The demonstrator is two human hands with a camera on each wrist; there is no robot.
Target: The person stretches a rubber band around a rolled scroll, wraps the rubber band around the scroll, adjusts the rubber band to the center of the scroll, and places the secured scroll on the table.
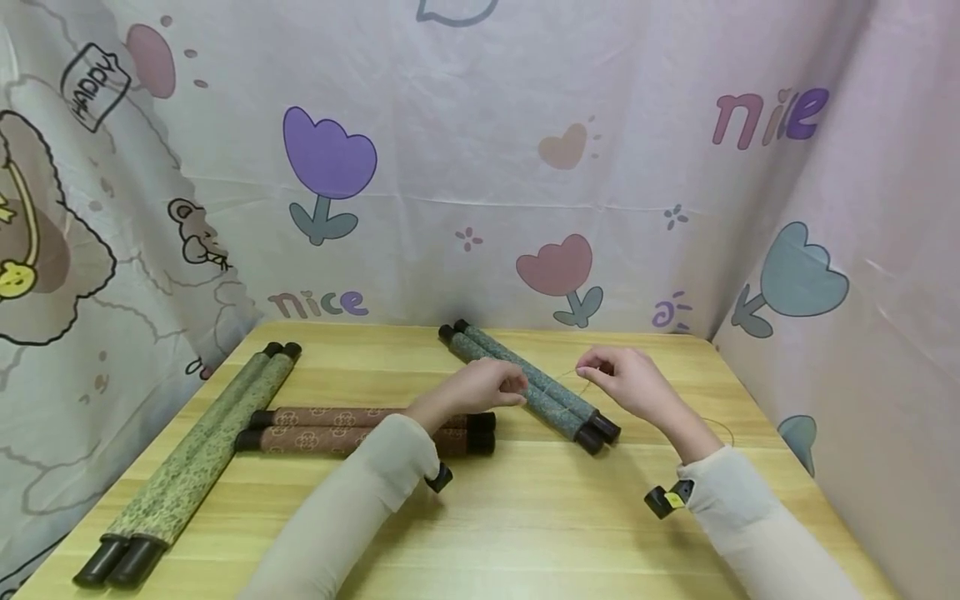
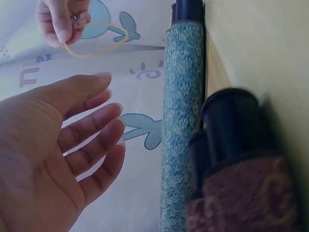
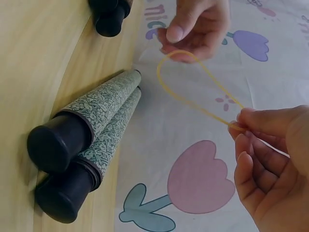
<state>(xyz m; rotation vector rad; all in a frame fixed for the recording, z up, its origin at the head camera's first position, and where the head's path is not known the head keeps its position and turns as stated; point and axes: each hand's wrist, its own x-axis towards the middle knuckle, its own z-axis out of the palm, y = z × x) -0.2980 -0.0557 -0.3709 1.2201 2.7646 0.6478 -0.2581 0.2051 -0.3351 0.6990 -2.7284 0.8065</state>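
Note:
My right hand pinches a thin yellow rubber band between thumb and fingertips. The band hangs out as a loose loop toward my left hand. In the left wrist view, the left hand's fingers are gently bent and hold nothing, apart from the loop. Both hands hover above a pair of blue-green patterned scrolls with black end knobs, lying side by side at a slant on the table. Under my left forearm lies a pair of brown patterned scrolls, partly hidden by the arm.
A pair of yellow-green scrolls lies along the left side of the wooden table. Beside my right wrist shows a thin yellow loop. A printed curtain hangs around the back and sides.

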